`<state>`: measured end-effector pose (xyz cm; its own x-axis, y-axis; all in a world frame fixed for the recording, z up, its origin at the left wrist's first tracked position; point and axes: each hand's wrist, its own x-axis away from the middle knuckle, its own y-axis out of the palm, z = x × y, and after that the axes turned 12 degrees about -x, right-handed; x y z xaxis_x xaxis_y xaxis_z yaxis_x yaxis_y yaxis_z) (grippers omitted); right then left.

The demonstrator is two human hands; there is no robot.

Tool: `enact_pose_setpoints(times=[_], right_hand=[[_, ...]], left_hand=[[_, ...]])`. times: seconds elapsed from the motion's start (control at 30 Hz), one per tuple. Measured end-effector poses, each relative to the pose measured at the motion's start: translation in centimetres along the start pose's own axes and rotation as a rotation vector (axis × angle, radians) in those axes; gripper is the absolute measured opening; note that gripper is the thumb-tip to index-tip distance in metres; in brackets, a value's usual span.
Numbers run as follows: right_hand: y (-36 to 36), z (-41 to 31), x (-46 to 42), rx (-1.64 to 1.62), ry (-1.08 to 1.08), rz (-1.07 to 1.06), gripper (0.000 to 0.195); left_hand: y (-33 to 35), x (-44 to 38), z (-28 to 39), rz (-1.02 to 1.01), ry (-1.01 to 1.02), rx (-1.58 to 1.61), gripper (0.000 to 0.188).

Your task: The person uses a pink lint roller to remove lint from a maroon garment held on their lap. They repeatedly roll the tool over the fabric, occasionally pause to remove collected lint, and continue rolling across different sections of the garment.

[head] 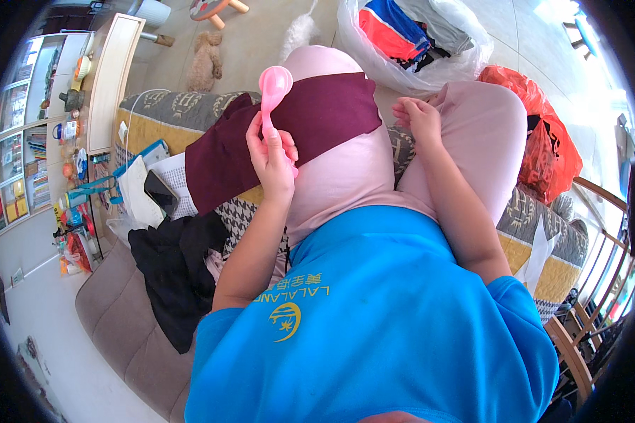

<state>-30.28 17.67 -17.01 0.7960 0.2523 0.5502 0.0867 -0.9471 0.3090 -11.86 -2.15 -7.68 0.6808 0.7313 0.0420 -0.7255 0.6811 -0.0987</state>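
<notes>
My left hand [273, 158] grips the handle of a pink plastic handheld tool [275, 83] with a round head. The head points up and away from me. Beneath it, a maroon piece of cloth [328, 113] lies across my left thigh and spreads onto the sofa at left. The tool's head appears to be above the cloth. My right hand [420, 119] hovers by the inner side of my right knee, fingers loosely curled, with nothing visible in it.
Beside me on the patterned sofa cover [182, 106] are a smartphone [161, 191], printed paper [172, 177] and black clothing [182, 275]. A clear plastic bag of clothes [439, 79] and a red plastic bag [553, 143] stand ahead. A curly-haired dog [205, 61] lies on the floor.
</notes>
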Motion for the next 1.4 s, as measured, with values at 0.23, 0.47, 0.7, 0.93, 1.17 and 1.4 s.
enact_pose_setpoints(times=[0.23, 0.47, 0.7, 0.93, 1.17, 1.4], right_hand=[[1.4, 0.5, 1.3, 0.160, -0.127, -0.153, 0.054], [5.7, -1.6, 3.5, 0.221, 0.010, -0.365, 0.050], [4.6, -5.0, 1.6, -0.053, -0.209, -0.427, 0.034], [-1.6, -7.2, -1.2, -0.015, -0.144, -0.204, 0.035], [-2.1, -5.6, -2.8, -0.031, -0.111, -0.209, 0.034], [-1.8, -4.9, -2.9, 0.058, -0.230, -0.138, 0.027]], left_hand=[[-1.8, -0.7, 1.5, 0.120, -0.033, 0.191, 0.040], [-5.9, -0.2, 2.7, 0.270, -0.016, 0.126, 0.035], [-5.7, 0.1, 3.1, 0.244, 0.001, 0.055, 0.037], [-3.8, -0.3, 3.5, 0.086, 0.095, 0.057, 0.040], [-0.8, -2.0, 6.9, -0.073, 0.770, -0.738, 0.038], [3.6, -2.1, 7.7, -0.446, 0.775, -1.396, 0.035]])
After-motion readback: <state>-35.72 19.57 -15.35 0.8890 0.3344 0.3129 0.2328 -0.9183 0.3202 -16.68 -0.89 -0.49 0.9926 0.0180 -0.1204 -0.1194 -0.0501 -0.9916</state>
